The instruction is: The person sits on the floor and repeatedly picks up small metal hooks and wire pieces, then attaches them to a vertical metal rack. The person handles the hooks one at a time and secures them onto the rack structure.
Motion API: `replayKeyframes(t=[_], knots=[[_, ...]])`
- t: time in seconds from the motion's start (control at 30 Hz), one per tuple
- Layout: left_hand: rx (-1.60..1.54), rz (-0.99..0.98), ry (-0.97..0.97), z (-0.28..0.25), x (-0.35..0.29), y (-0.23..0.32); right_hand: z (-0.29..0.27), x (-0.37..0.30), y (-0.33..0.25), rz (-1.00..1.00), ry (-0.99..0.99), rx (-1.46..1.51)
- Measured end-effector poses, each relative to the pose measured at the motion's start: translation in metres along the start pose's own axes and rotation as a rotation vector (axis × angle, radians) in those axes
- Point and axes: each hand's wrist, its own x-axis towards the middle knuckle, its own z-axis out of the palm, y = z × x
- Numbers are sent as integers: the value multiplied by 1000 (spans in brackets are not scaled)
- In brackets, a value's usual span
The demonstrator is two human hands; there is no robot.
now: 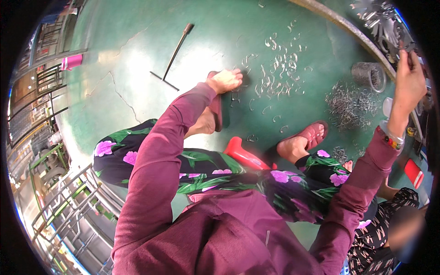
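My left hand [224,81] hangs above the floor over my sandal [215,112], its fingers curled together; whatever they hold, if anything, is too small to make out. Small curved metal pieces [235,97] lie just beside it, and a wider scatter of shiny curved metal strips [280,68] spreads to its right. Far to the right, my right hand [409,85] reaches up with thumb and fingers pinched on a dark curved metal piece [406,46]. That piece is at the edge of a heap of larger metal parts [387,27].
A clear tub [369,77] lies tipped beside a pile of small metal bits [350,104]. A T-handled tool [175,55] rests on the green floor [114,36]. Near my legs is a red plastic object [245,153]. Another person [387,224] sits close at lower right.
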Motion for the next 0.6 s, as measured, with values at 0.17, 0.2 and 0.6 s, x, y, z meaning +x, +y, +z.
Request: replayKeyframes(t=[0.17,0.2,0.6], knots=[[294,122,205,-4,4,4,-12,0,-21,-21,21,237],[264,90,180,-11,9,8,-10,-2,-22,13,47,309],[-94,-359,62,-26,56,11,-20,7,0,195,-95,515]])
